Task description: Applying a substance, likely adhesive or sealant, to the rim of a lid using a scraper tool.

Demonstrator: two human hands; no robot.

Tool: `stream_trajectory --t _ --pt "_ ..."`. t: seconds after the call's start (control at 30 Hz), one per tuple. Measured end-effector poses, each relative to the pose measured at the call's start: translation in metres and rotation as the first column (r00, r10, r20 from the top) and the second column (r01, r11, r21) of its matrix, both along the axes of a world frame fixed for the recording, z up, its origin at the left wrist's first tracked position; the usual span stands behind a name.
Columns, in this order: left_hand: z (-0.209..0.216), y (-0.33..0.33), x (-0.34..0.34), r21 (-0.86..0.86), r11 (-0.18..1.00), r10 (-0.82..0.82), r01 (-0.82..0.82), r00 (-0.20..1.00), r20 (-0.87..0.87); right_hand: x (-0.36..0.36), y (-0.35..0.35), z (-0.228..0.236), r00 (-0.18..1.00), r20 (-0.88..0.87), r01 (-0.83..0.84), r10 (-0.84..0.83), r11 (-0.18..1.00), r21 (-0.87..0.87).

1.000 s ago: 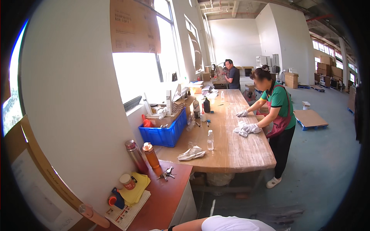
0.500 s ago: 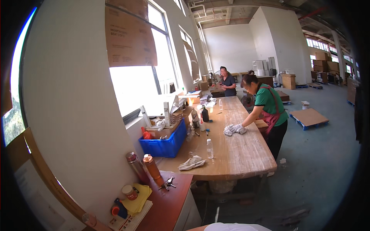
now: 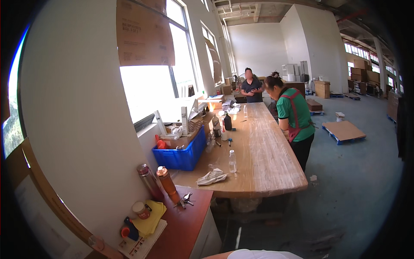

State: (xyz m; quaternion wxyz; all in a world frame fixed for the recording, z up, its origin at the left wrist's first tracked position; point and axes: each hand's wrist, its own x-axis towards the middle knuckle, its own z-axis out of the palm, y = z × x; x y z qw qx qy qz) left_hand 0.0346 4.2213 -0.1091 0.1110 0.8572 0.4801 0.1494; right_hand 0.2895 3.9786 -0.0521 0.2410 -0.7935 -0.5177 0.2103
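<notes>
Neither of my hands shows. At the lower edge are a strip of bare arm [image 3: 218, 256] and white fabric [image 3: 263, 254]. Close by stands a cabinet with a red-brown top [image 3: 189, 222]. On it are an orange bottle [image 3: 166, 180], a maroon flask [image 3: 149, 180], a bunch of keys [image 3: 185, 200], a folded yellow cloth [image 3: 153, 218], and a lidded jar [image 3: 140, 210]. Beyond it, a white cloth or glove [image 3: 212, 176] lies on the long wooden table [image 3: 271, 172], beside a clear bottle [image 3: 233, 162].
A blue crate [image 3: 179, 157] full of odds and ends sits at the table's left, with dark bottles [image 3: 227, 122] behind. A person in green [image 3: 296, 112] bends at the table's right side; another person [image 3: 251, 88] stands at its far end. A pallet with cardboard [image 3: 343, 131] lies on the floor.
The person in green has drawn the arm and white cloth back from the tabletop and turned more away. The far person's arms have come up in front. My view has shifted slightly.
</notes>
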Motion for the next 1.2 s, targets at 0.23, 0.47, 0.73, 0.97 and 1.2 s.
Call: stream_trajectory --t 0.23,0.47,0.73,0.97,1.2 --pt "0.002 -0.003 -0.006 -0.011 0.999 0.035 -0.035 0.999 -0.006 0.0 0.002 0.024 0.998 0.042 -0.052 0.052 0.998 -0.022" --pt "0.007 -0.004 0.008 -0.009 1.0 -0.002 0.002 1.0 -0.018 0.016 0.008 0.006 0.998 0.062 -0.029 0.027 0.999 0.034" --pt "-0.112 0.07 0.008 0.138 0.986 -0.11 0.098 0.99 0.084 0.023 0.003 0.02 0.999 -0.027 0.043 -0.046 0.994 -0.1" --pt "0.0 0.009 0.0 -0.012 1.0 0.005 -0.005 0.999 0.037 0.024 0.022 0.013 0.974 -0.189 -0.131 0.129 0.991 -0.001" --pt "-0.096 0.068 -0.005 0.2 0.98 -0.032 0.021 0.998 0.054 0.032 0.022 0.017 0.994 -0.077 -0.076 0.077 0.997 0.007"
